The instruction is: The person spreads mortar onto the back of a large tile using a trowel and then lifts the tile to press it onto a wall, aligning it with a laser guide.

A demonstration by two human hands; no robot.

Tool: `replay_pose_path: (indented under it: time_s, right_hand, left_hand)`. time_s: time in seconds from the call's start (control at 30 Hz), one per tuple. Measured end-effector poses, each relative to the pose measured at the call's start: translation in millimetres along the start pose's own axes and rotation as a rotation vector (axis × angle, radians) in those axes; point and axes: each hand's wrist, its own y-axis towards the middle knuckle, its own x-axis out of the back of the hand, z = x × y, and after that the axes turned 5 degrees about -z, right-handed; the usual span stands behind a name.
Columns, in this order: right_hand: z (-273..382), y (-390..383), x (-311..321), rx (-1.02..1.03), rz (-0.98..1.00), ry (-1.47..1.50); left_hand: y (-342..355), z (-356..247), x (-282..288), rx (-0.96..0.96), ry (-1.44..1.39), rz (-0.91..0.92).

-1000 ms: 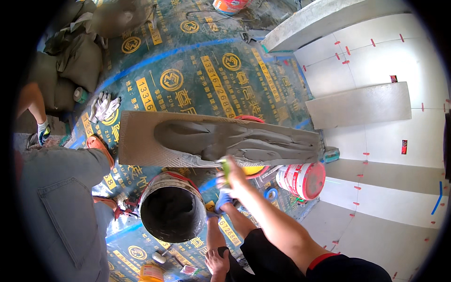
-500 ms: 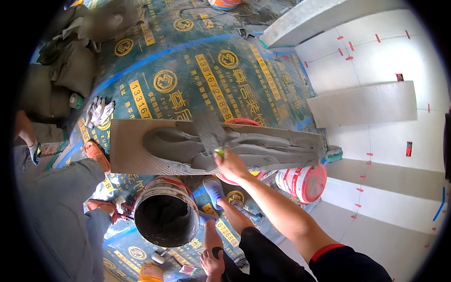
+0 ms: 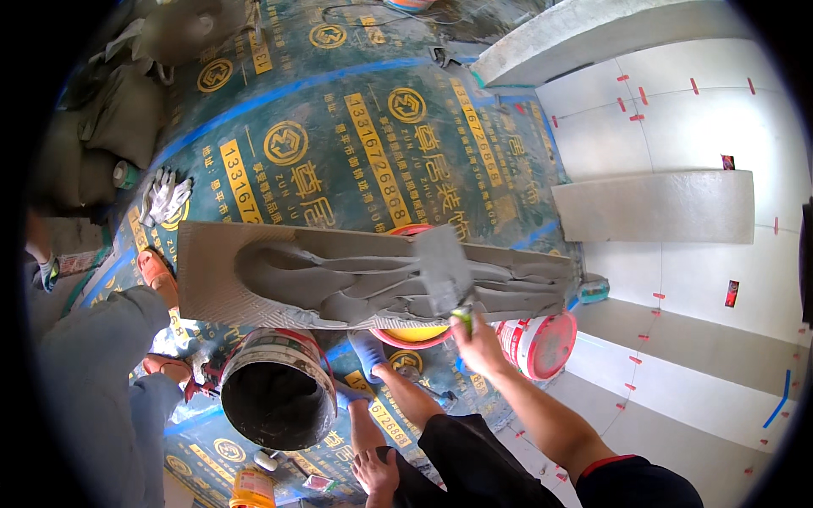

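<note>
My right hand (image 3: 479,345) is closed around the green handle of a trowel (image 3: 442,264). Its broad grey blade lies over the right half of a long tile strip (image 3: 207,245). Thick grey mortar (image 3: 292,275) covers most of that strip, in smooth folds, with combed ridges along its left end and near edge. Under the strip, a bucket with a red rim and yellow inside (image 3: 415,333) partly shows. My left hand (image 3: 375,474) rests on my knee with its fingers apart, holding nothing.
A large bucket of dark mix (image 3: 279,398) stands left of my feet, and a white-and-red bucket (image 3: 546,345) lies at right. Another person's sandalled foot (image 3: 157,275) is near the strip's left end. Gloves (image 3: 167,199) and sacks (image 3: 123,127) lie beyond. A tiled wall (image 3: 677,110) rises at right.
My right hand has moved the trowel rightward along the strip, and the blade now sits further right over the mortar. The view has shifted slightly. My left hand stays on my knee.
</note>
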Motion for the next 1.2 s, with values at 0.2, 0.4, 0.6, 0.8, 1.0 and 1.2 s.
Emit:
replay_pose_path:
  time_s: [0.2, 0.4, 0.6, 0.8, 1.0, 1.2]
  right_hand:
    - [-7, 19, -61, 0.103, 0.034, 0.096]
    - [-27, 33, -44, -0.173, -0.037, 0.216]
    - [-76, 40, -14, -0.236, -0.340, 0.271]
    - [-76, -2, -14, -0.669, 0.095, 1.207]
    - [82, -67, -139, -0.655, 0.466, 1.530]
    - [246, -103, -234, -0.322, 0.608, 1.650]
  left_hand:
    - [-2, -4, 0, 0.014, 0.006, 0.021]
    - [0, -7, -3, 0.009, 0.030, 0.040]
    - [-2, -1, 1, 0.023, -0.020, 0.043]
    - [-4, 10, -9, -0.026, 0.075, -0.049]
    - [-3, 5, 2, 0.005, 0.081, 0.041]
    - [-4, 12, 16, -0.018, 0.073, 0.229]
